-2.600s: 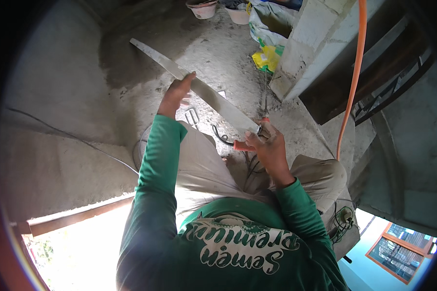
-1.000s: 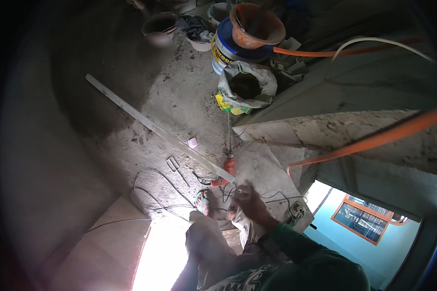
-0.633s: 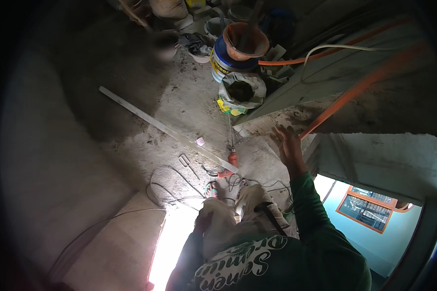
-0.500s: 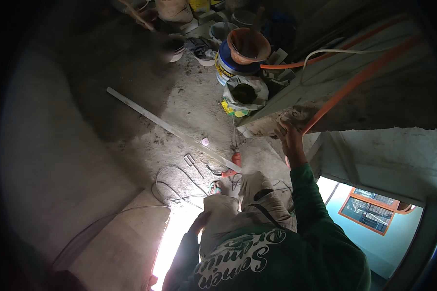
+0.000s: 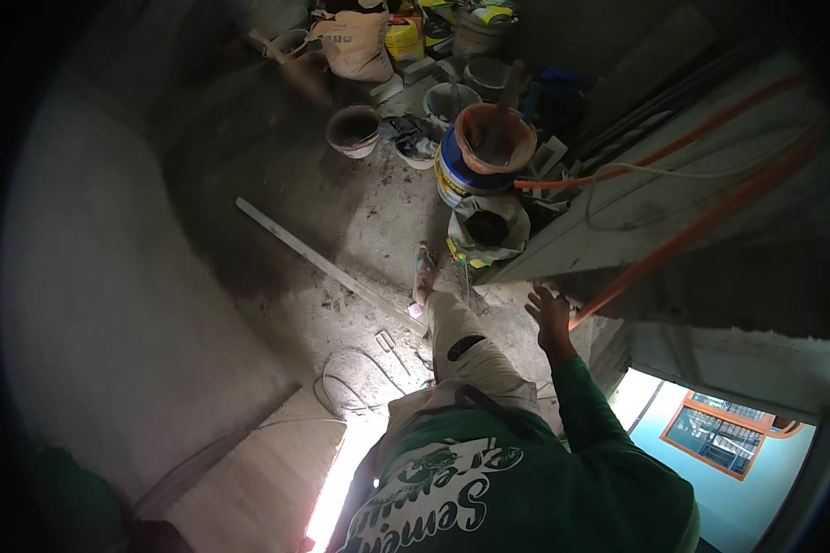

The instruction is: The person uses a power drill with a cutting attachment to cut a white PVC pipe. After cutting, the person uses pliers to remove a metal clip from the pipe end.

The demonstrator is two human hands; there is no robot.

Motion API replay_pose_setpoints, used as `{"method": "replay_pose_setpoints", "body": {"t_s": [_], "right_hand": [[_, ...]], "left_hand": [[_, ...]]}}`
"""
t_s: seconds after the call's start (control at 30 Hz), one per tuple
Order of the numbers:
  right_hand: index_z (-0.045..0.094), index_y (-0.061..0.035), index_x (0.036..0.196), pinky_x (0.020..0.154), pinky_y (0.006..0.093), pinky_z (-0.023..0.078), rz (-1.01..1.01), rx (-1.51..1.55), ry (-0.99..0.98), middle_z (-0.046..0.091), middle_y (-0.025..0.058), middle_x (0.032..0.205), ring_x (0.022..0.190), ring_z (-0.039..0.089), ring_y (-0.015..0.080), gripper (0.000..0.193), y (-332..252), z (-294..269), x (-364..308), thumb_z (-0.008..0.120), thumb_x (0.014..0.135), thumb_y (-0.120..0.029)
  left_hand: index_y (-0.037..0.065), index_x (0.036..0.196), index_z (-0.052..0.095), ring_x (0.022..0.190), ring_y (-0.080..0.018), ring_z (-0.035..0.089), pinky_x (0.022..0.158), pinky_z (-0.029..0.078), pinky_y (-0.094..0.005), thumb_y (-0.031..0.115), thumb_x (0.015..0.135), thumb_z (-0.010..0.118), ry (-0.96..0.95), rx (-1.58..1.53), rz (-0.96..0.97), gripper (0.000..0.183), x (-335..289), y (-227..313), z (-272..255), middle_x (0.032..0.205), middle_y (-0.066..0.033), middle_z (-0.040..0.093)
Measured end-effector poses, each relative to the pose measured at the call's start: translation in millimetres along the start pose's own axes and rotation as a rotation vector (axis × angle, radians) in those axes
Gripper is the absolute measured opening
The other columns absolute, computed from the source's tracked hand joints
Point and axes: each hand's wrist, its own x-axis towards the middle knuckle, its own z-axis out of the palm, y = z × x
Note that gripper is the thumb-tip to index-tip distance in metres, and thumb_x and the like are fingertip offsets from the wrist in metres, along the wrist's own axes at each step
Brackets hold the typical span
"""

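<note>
My right hand [image 5: 551,320] is raised at the right, its fingers bent but apart, with nothing visible in them. It is close to the lower end of an orange strip or hose [image 5: 673,247] and the edge of a grey slab [image 5: 701,286]. Whether the fingertips touch that edge I cannot tell. My left hand is out of sight, beyond my green shirt and dark left sleeve. My leg [image 5: 456,327] is stretched forward, its sandalled foot [image 5: 424,272] beside the end of a long pale straight bar [image 5: 323,262] on the floor.
Ahead stand an orange basin [image 5: 495,138] on a blue-topped bucket [image 5: 452,180], an opened sack [image 5: 489,228], a dark-mouthed pail [image 5: 353,129] and a full sack [image 5: 352,46]. Cable loops [image 5: 346,378] and a two-pronged metal tool [image 5: 389,346] lie left of my leg. A wall [image 5: 138,304] rises at left.
My leg has stepped forward past the bar's near end and now hides the red power tool. My right hand has shifted slightly off the slab's edge. The left hand has dropped out of sight.
</note>
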Motion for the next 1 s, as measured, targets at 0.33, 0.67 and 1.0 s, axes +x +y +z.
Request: {"method": "replay_pose_setpoints", "body": {"t_s": [0.33, 0.67, 1.0], "right_hand": [[0.049, -0.0021, 0.148, 0.105, 0.0403, 0.049, 0.574, -0.226, 0.294, 0.056, 0.0283, 0.141, 0.128, 0.060, 0.0344, 0.067, -11.6, 19.2, 22.3, 0.070, 0.096, -0.040], [0.020, -0.0097, 0.167, 0.115, 0.0464, 0.042, 0.630, 0.277, 0.385, 0.018, 0.0183, 0.171, 0.141, 0.047, 0.0387, 0.089, -31.8, 38.1, 33.2, 0.050, 0.101, -0.062], [0.016, -0.0169, 0.168, 0.108, 0.0528, 0.050, 0.516, 0.514, 0.676, 0.016, 0.0242, 0.170, 0.140, 0.049, 0.0451, 0.094, -51.4, 71.5, 29.6, 0.063, 0.097, -0.057]], "left_hand": [[0.003, 0.163, 0.032, 0.149, -0.0349, 0.040, 0.121, 0.034, -0.0434, 0.057, 0.105, 0.051, 0.111, 0.338, 0.009, 0.081, 50.2, 177.5, -22.3, 0.162, -0.0210, 0.043], [0.003, 0.162, 0.033, 0.149, -0.0350, 0.041, 0.121, 0.033, -0.0427, 0.058, 0.104, 0.053, 0.130, 0.629, 0.091, 0.082, 89.4, 390.8, -58.5, 0.161, -0.0218, 0.044], [-0.009, 0.148, 0.048, 0.125, -0.0293, 0.061, 0.104, 0.048, -0.0366, 0.052, 0.100, 0.064, 0.165, 0.772, 0.049, 0.080, 98.7, 596.1, -72.6, 0.134, -0.0240, 0.065]]}}
